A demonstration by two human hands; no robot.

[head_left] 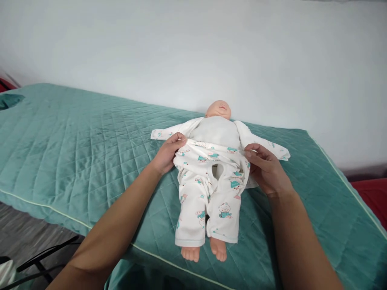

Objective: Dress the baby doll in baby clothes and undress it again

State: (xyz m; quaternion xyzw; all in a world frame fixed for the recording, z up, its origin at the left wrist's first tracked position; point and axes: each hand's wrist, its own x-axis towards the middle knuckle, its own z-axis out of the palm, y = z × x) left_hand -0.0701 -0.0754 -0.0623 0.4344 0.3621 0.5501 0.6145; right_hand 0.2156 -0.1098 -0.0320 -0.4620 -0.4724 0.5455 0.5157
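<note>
A baby doll (218,109) lies on its back with its feet toward me. White printed baby pants (208,189) cover its legs, with an opening at the crotch. My left hand (169,152) pinches the waistband at the left side. At the right side, my right hand (263,166) grips the same waistband between thumb and fingers. The waistband is stretched across the doll's belly. A white printed top (266,146) spreads its sleeves out to both sides, and the doll's pale torso (216,131) shows between them. Both bare feet stick out of the pant legs.
The doll rests on a green quilted cover (90,149) over a bed or table against a white wall (169,52). Something red (371,199) stands at the right edge. Dark thin bars (45,257) and grey floor (18,225) show at lower left.
</note>
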